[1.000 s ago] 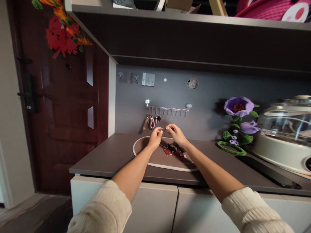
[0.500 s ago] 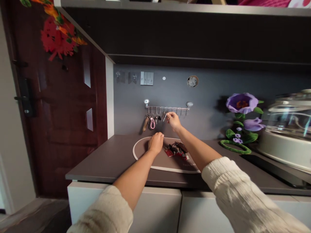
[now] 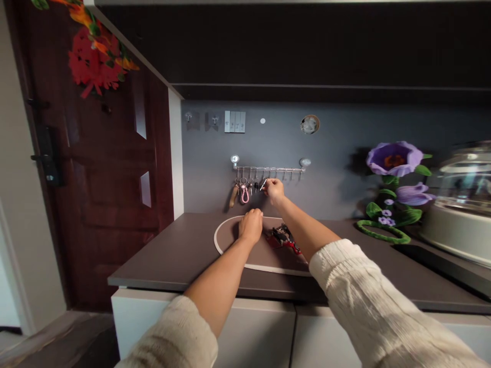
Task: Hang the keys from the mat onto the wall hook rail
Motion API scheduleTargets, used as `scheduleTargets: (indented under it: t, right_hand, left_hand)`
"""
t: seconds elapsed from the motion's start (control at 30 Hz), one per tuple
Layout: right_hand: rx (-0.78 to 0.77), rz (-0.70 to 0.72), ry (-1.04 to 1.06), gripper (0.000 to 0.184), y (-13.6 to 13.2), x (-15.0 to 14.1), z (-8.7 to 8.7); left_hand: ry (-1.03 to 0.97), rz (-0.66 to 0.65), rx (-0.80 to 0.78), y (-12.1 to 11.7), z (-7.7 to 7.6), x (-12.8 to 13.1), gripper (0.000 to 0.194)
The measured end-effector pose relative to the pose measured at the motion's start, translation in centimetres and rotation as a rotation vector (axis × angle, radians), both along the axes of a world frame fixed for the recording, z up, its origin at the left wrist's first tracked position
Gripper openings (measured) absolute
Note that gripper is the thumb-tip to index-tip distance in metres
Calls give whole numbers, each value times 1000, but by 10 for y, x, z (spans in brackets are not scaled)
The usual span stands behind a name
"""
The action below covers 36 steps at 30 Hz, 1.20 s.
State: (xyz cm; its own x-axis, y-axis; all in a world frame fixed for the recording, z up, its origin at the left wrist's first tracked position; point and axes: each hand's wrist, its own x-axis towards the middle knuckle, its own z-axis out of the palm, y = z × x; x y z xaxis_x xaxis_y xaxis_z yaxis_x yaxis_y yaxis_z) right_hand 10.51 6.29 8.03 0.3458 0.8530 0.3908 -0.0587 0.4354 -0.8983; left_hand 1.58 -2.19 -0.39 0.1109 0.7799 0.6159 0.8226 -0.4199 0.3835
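Observation:
My right hand point(image 3: 274, 191) is raised to the hook rail point(image 3: 269, 169) on the grey wall, its fingers pinched on a small silver key point(image 3: 263, 184). Left of that key, several hooks carry key sets, among them one with a pink loop keychain point(image 3: 244, 193) and one with a brown fob point(image 3: 233, 196). Lower down, my left hand point(image 3: 251, 225) is closed above the brown oval mat point(image 3: 226, 239); what its curled fingers hold, if anything, is hidden. A pile of keys with red and black pieces point(image 3: 284, 237) lies on the mat, partly behind my right forearm.
A purple fabric flower point(image 3: 395, 159) with a green base and a clear-topped cream appliance point(image 3: 452, 222) stand on the counter point(image 3: 164, 250) at right. The dark cabinet point(image 3: 287, 46) overhangs it. On the left is a dark red door point(image 3: 107, 214).
The key in my right hand has come slightly nearer the hook beside the hung keys. My left hand stays low over the mat. The whole view has shifted slightly.

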Motion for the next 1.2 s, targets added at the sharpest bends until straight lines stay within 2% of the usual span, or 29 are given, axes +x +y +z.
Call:
scheduleTargets:
  t: [0.47, 0.63, 0.8, 1.0, 1.2]
  right_hand:
    - [-58, -45, -49, 8, 0, 7, -11]
    - [-111, -45, -44, 8, -8, 12, -12]
    - [-103, 18, -101, 9, -28, 18, -15]
    - [-52, 79, -313, 12, -57, 30, -34]
    - [68, 24, -630, 14, -77, 56, -64]
  left_hand:
    - [51, 93, -49, 0, 0, -2, 27]
    - [39, 59, -50, 3, -2, -3, 24]
    - [-3, -6, -44, 7, -4, -5, 21]
    - [-3, -80, -58, 11, -6, -9, 19]
    - [62, -139, -68, 14, -10, -15, 18]
